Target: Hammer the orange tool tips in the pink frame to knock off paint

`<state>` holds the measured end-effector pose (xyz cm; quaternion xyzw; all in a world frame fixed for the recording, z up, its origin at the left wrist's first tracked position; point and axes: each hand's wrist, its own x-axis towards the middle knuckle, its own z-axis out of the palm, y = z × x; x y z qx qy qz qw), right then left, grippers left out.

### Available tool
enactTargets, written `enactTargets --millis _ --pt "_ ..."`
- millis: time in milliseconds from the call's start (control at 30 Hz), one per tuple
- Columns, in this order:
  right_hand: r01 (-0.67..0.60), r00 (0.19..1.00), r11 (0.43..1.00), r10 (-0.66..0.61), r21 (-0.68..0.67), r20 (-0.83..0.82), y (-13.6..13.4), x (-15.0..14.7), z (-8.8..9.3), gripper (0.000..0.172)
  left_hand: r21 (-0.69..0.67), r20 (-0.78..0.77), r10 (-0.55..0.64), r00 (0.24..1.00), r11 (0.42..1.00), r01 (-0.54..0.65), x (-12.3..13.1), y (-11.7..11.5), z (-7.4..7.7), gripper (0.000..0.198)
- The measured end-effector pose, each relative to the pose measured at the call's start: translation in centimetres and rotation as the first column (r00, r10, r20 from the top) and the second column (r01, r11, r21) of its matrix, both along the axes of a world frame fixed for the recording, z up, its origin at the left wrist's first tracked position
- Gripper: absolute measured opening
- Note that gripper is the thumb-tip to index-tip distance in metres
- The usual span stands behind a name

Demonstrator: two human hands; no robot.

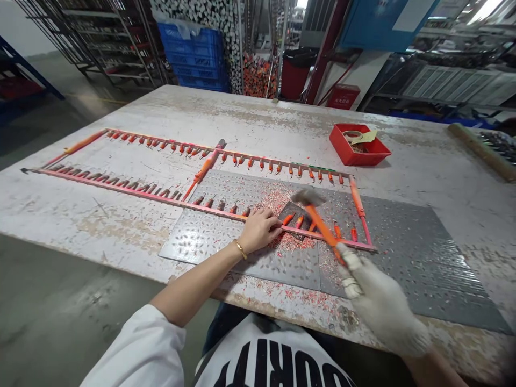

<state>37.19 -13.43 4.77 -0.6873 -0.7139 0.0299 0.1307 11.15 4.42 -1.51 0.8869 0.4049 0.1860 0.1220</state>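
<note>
Centrally, an orange-handled hammer [320,228] is closed in the right hand [381,303], which wears a white knit glove and is blurred by motion; the steel head sits over a dark metal block [291,210] at 11 o'clock from that hand. The bare left hand [260,230], at 9 o'clock from the right, lies with fingers together across the near rail of a pink-coated rectangular rack [121,191], beside the block; whether it grips or only presses cannot be told. Rows of small hooked pieces [209,202] hang along the rack. On the near rail, those at 9 o'clock from the left hand show dark tips, while those at 3 o'clock and along the far rail are orange throughout. Pink and orange chips [290,242] are scattered over a perforated steel plate [201,236] beneath the rack, which rests on a worn, paint-flecked counter [100,226]. At 1 o'clock on the counter, a red plastic tray [358,153] holds a tape roll [352,135] and a slip of paper. Stacked blue crates [193,54] and a red bin [294,75] stand beyond the far edge, at 12 o'clock.
</note>
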Motion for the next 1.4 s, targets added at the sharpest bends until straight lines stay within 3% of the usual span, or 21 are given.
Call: enactTargets --millis 100,200,333,433,533,633,767,833,900,967,1100,1167,1267,1400 --pt "-0.034 0.999 0.992 0.030 -0.126 -0.034 0.2 0.1 -1.2 0.063 -0.018 -0.003 -0.009 1.000 1.000 0.008 0.1 0.1 0.2 0.021" --pt "-0.019 0.998 0.990 0.010 -0.141 -0.059 0.0 0.5 -0.2 0.057 -0.025 0.002 -0.007 1.000 1.000 0.007 0.0 0.1 0.3 0.021" --pt "0.090 0.993 0.995 -0.087 0.031 -0.081 -0.6 0.6 2.4 0.059 -0.032 0.000 -0.010 1.000 0.999 0.010 0.0 0.0 0.4 0.021" --pt "0.206 0.978 0.967 -0.200 0.150 -0.054 -0.4 0.5 2.3 0.066 -0.043 -0.020 0.007 1.000 0.999 -0.008 0.2 0.0 0.5 0.022" --pt "0.056 0.998 0.998 -0.056 -0.005 -0.003 0.4 0.4 0.3 0.064 -0.046 -0.026 0.021 0.999 0.999 -0.022 0.3 0.0 0.4 0.022" --pt "-0.057 0.998 0.987 0.060 -0.152 0.013 1.0 0.6 -0.8 0.062 -0.028 -0.022 0.005 1.000 1.000 -0.006 0.3 0.1 0.2 0.024" --pt "-0.032 0.999 0.997 0.030 -0.069 -0.034 0.5 0.8 1.8 0.060 -0.019 -0.020 0.005 1.000 1.000 -0.005 0.2 0.1 0.0 0.024" --pt "0.054 0.998 0.998 -0.053 0.028 -0.046 0.0 0.8 3.4 0.061 -0.022 -0.023 0.015 1.000 1.000 -0.015 0.3 0.0 0.0 0.023" --pt "0.187 0.982 0.976 -0.184 0.114 -0.031 -0.3 0.7 3.9 0.065 -0.025 -0.027 0.018 0.999 1.000 -0.019 0.3 0.0 0.1 0.023" --pt "0.225 0.974 0.969 -0.225 0.102 -0.011 -0.2 0.6 3.0 0.067 -0.027 -0.026 0.019 0.999 0.999 -0.020 0.4 0.0 0.1 0.023" --pt "0.006 1.000 0.988 -0.008 -0.155 -0.008 0.5 0.9 -0.4 0.060 -0.020 -0.028 0.014 1.000 1.000 -0.014 0.4 -0.1 0.0 0.023" --pt "-0.021 1.000 0.983 0.020 -0.184 -0.002 0.7 1.3 -0.7 0.058 -0.020 -0.028 0.006 1.000 1.000 -0.006 0.4 0.0 0.0 0.024" --pt "-0.011 1.000 0.993 0.013 -0.114 0.019 0.5 1.6 1.2 0.055 -0.023 -0.017 0.003 1.000 1.000 -0.003 0.4 0.0 -0.1 0.024" --pt "0.135 0.991 0.987 -0.135 0.090 -0.002 0.2 1.4 3.2 0.064 -0.038 -0.021 0.019 1.000 0.999 -0.019 0.4 0.0 0.0 0.021"
